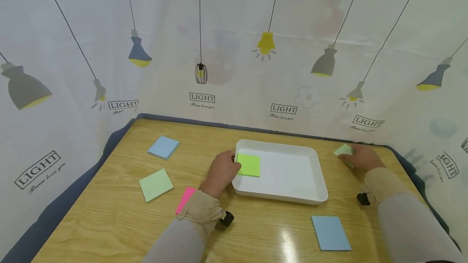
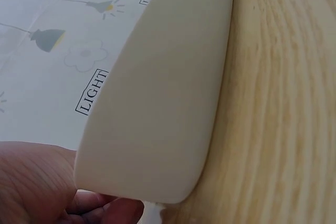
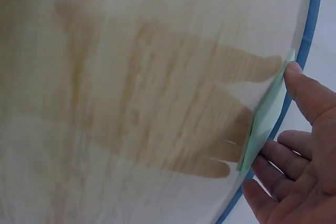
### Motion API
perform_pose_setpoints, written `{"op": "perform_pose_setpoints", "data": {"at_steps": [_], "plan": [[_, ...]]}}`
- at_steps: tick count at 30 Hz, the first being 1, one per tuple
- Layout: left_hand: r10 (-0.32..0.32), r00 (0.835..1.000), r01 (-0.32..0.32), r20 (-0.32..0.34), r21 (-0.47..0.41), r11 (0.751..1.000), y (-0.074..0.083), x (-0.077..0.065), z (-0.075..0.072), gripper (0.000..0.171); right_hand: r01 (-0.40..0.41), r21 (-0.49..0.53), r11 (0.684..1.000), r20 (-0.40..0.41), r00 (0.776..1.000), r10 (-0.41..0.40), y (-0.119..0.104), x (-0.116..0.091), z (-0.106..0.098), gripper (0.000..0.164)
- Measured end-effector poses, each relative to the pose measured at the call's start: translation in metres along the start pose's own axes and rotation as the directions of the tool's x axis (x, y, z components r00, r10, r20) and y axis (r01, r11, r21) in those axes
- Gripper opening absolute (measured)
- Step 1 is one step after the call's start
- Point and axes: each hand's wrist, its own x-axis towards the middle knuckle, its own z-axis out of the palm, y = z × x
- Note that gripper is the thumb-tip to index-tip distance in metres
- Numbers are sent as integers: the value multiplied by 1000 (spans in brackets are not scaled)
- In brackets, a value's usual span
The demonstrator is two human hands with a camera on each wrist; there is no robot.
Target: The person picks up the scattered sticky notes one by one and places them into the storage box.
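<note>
Both hands gripped: left hand (image 1: 221, 170) on a white tray (image 1: 290, 173), right hand (image 1: 361, 158) pinching a pale green pad (image 1: 343, 149).
Thumb over the nearest rim, the left hand probably steadied the tray, where a bright green pad (image 1: 250, 165) lay just beside that thumb. Past the tray's opposite end, the right hand held its pad by the edges, likely because anything so thin offered little else to grip.

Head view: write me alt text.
A person's left hand grips a white tray containing a bright green pad; the right hand holds a pale green pad. Two blue pads, another pale green pad and a partly covered pink pad lie on the wooden table.
</note>
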Motion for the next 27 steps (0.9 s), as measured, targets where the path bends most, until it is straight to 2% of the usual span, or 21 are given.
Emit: {"op": "perform_pose_setpoints", "data": {"at_steps": [7, 14, 20, 27], "plan": [[0, 1000, 0, 6, -38, 999, -3, 1, 3, 32, -29, 34, 999, 20, 999, 29, -2, -1, -5, 101], [2, 1000, -2, 11, -40, 999, -4, 2, 4, 32, -68, 30, 997, 27, 997, 67, -6, -7, -8, 88], [12, 1000, -12, 9, -29, 1000, -6, 3, 6, 31, -174, 71, 982, 51, 984, 170, -16, -17, -16, 81], [10, 1000, -9, 8, -27, 1000, -7, 4, 6, 31, -212, 89, 973, 41, 977, 209, -10, -14, -14, 72]]}}
